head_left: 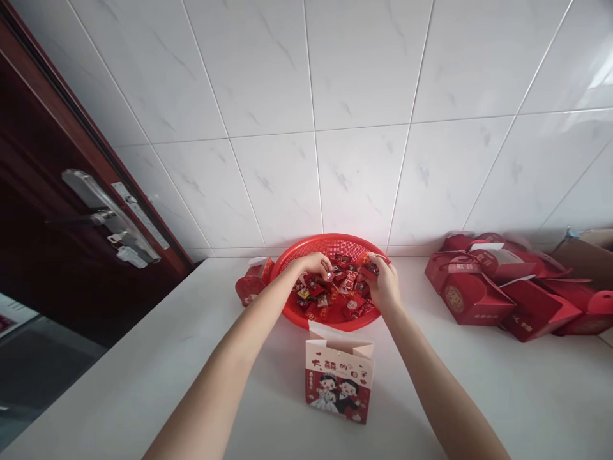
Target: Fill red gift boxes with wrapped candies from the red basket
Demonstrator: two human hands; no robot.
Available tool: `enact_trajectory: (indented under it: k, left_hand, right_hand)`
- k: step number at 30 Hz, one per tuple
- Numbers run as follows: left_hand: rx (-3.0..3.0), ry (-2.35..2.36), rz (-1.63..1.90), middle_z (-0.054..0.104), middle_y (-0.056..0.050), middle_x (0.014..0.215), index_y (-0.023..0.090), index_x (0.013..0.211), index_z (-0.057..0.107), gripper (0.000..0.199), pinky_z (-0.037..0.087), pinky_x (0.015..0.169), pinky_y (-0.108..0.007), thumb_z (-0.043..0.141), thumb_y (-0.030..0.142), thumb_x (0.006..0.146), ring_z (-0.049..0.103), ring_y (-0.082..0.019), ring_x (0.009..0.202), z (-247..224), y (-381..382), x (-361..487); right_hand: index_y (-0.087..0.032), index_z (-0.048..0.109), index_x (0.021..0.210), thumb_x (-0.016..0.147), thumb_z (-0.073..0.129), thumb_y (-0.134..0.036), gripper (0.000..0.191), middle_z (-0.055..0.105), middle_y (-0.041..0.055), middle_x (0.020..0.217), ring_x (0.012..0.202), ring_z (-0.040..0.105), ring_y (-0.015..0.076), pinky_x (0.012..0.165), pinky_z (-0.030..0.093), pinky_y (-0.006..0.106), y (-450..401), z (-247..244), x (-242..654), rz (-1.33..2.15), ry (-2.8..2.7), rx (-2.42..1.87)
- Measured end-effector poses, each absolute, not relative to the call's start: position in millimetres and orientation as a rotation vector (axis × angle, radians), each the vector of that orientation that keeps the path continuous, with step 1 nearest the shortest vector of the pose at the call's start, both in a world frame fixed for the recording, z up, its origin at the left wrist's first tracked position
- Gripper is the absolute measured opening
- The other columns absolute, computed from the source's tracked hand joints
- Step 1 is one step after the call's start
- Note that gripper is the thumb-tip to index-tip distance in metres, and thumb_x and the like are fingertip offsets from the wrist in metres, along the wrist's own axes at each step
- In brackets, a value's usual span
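A red plastic basket (292, 315) with mesh sides holds several wrapped candies (338, 295), mostly in red wrappers. My left hand (315, 264) reaches over its left side, fingers curled down among the candies; what they grip, if anything, is hidden. At the right rim, my right hand (385, 284) is closed around a red-wrapped candy (369, 268). Between my forearms stands an upright paper gift box (339, 377), cream above and red below, printed with a cartoon bridal couple. Its top flaps are up.
Several red gift boxes (479, 294) are piled at the right, beside a brown cardboard box (587, 255). Another red box (251, 284) sits left of the basket. White tiles (359, 179) back the white countertop (268, 409); a dark door (57, 147) is at the left.
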State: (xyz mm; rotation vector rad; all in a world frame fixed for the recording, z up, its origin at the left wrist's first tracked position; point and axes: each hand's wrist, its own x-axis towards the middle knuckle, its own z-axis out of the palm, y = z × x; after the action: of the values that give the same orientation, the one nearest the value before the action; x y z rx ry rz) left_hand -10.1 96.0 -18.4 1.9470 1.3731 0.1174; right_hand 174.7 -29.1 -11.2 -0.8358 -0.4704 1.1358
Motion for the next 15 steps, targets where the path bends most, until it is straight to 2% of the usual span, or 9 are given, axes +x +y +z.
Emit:
enact_trajectory:
  k: [2, 4, 11, 15]
  left_hand:
    - [1.975, 1.351, 0.079, 0.073, 0.0, 0.08, 0.02, 0.08, 0.075, 0.036, 0.048, 0.056, -0.022, 0.078, 0.008, 0.046, 0.066, -0.018, 0.067, -16.1, 96.6, -11.1]
    - [1.984, 1.367, 0.11, 0.072, 0.001, 0.078, 0.02, 0.084, 0.075, 0.039, 0.047, 0.053, -0.021, 0.075, 0.004, 0.048, 0.065, -0.016, 0.063, -13.4, 96.7, -12.7]
    - [2.003, 1.418, 0.326, 0.074, -0.004, 0.099, 0.017, 0.108, 0.072, 0.045, 0.052, 0.056, -0.02, 0.056, 0.002, 0.068, 0.065, -0.012, 0.065, -8.2, 94.6, -16.9]
    - [2.04, 1.46, 0.348, 0.076, -0.003, 0.093, 0.017, 0.096, 0.075, 0.033, 0.052, 0.059, -0.021, 0.056, 0.006, 0.072, 0.067, -0.014, 0.07, -8.9, 95.0, -19.7]
  right_hand:
    - [-0.021, 0.069, 0.071, 0.059, 0.076, -0.03, 0.016, 0.069, 0.002, 0.082, 0.079, 0.067, 0.0189, 0.06, 0.056, 0.026, -28.5, -12.0, 174.7, 1.13, -0.471, -0.835]
    - [-0.021, 0.069, 0.071, 0.058, 0.076, -0.03, 0.017, 0.07, 0.0018, 0.083, 0.079, 0.067, 0.0187, 0.06, 0.056, 0.025, -28.3, -12.4, 174.8, 1.135, -0.464, -0.835]
    - [-0.021, 0.07, 0.069, 0.057, 0.075, -0.028, 0.015, 0.07, 0.0013, 0.084, 0.078, 0.066, 0.0174, 0.058, 0.056, 0.024, -29.0, -10.2, 173.5, 1.135, -0.433, -0.843]
    - [-0.021, 0.07, 0.069, 0.058, 0.076, -0.028, 0.015, 0.07, 0.0013, 0.084, 0.078, 0.066, 0.017, 0.057, 0.055, 0.023, -29.2, -9.5, 173.4, 1.151, -0.427, -0.841]
